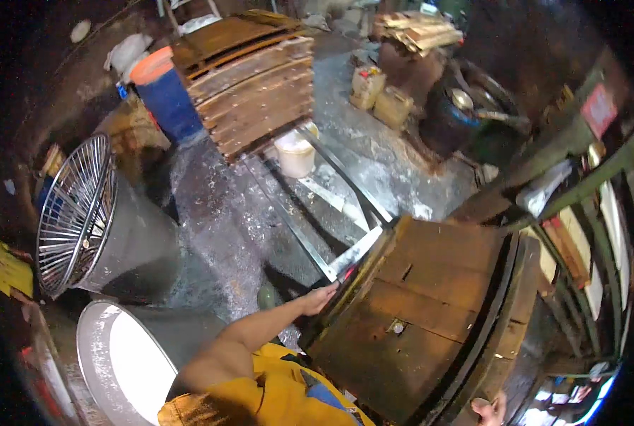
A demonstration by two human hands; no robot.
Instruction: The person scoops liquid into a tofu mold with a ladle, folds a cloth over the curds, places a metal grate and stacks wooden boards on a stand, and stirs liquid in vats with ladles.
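the wooden tray [430,302] lies at near right, by the end of the metal rails [357,253]. its left edge is pinched by the left hand [319,299]; its near right edge is met by the right hand [490,410], whose finger state cannot be told. at far left, wooden trays [256,92] are stacked.
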